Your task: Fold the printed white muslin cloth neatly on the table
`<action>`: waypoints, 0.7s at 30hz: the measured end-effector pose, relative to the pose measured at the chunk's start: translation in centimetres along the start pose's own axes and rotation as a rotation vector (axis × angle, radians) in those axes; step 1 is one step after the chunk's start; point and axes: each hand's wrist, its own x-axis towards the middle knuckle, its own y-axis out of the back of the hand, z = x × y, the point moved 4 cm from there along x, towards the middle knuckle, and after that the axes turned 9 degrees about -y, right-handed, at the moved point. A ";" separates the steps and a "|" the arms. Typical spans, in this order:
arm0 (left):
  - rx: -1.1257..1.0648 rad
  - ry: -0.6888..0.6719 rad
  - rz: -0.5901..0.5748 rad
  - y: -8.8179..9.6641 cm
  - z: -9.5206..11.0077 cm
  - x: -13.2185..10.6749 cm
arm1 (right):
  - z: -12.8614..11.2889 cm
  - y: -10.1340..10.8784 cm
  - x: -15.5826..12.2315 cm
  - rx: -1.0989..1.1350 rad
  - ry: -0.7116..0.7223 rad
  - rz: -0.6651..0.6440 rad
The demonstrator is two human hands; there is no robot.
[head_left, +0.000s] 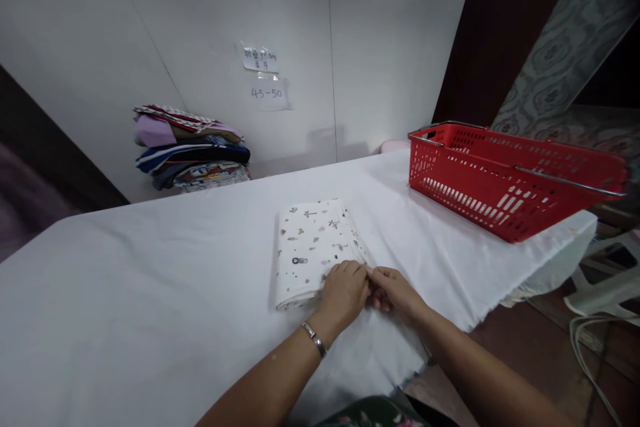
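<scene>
A folded white cloth with small printed motifs [310, 247] lies on the white-covered table [150, 293]. My left hand [344, 293], with a metal bracelet on its wrist, rests on the cloth's near right corner with fingers curled. My right hand [395, 288] meets it at that corner, its fingers pinched on the cloth's edge. The two hands touch each other.
A red plastic basket [505, 180] with metal handles stands at the table's right end. A stack of folded coloured clothes [193, 150] sits at the back by the wall, under two paper notes [265, 77]. White plastic furniture [607, 280] and cables lie on the floor at right.
</scene>
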 end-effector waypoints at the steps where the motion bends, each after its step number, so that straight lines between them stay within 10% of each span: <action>1: -0.015 -0.004 0.007 0.0 -0.1 -0.1 | 0.1 0.0 0.1 -0.005 -0.003 0.011; 21: -0.056 -0.081 0.090 0.5 -0.4 -1.5 | -1.6 0.7 0.3 -0.068 -0.008 0.076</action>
